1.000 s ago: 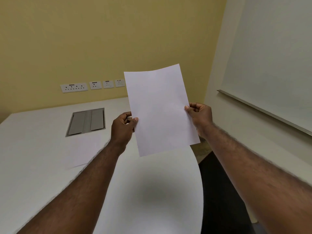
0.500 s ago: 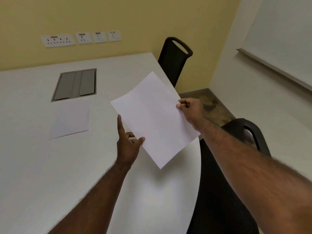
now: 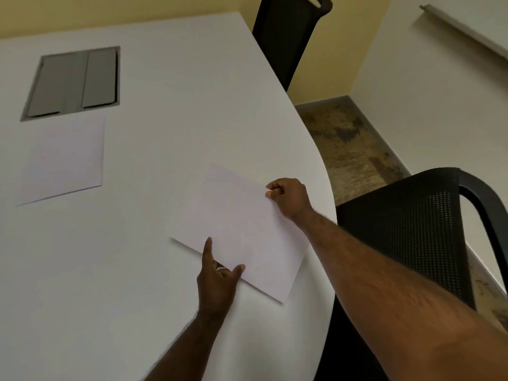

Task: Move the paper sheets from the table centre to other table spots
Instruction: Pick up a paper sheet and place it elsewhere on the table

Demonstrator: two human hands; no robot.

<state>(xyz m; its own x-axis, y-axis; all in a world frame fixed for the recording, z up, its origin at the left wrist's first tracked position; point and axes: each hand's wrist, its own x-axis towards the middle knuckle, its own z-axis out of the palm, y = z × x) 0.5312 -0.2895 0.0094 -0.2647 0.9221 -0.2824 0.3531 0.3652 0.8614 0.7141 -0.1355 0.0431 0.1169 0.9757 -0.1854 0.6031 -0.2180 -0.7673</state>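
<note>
Holding one paper sheet by two of its edges, the person is bringing it to the right-hand side of the white worktop, close to the curved rim. The right hand is pinching the sheet's far right edge, its fingers closed together on the paper. The left hand is gripping the near edge, thumb on top and index finger lying straight along the surface, the other fingers tucked beneath. A thin shadow is showing under the sheet's near-left corner, so it seems to be sitting just above the worktop or only partly touching it; whether the far corner is already resting flat I cannot tell.

A second sheet is lying flat toward the left, just in front of the grey cable hatch set into the worktop, with neither hand near it. Whether that spot counts as the centre pile or as a finished placement is not something this view is settling.

Judging from this, the task is looking partly done: one sheet is being delivered to a side spot and is a release away from being placed. What is remaining appears to be letting go with both hands, and possibly fetching the sheet by the hatch. Two black chairs, one near and one far, are standing beside the worktop's right rim, clear of the paper.
</note>
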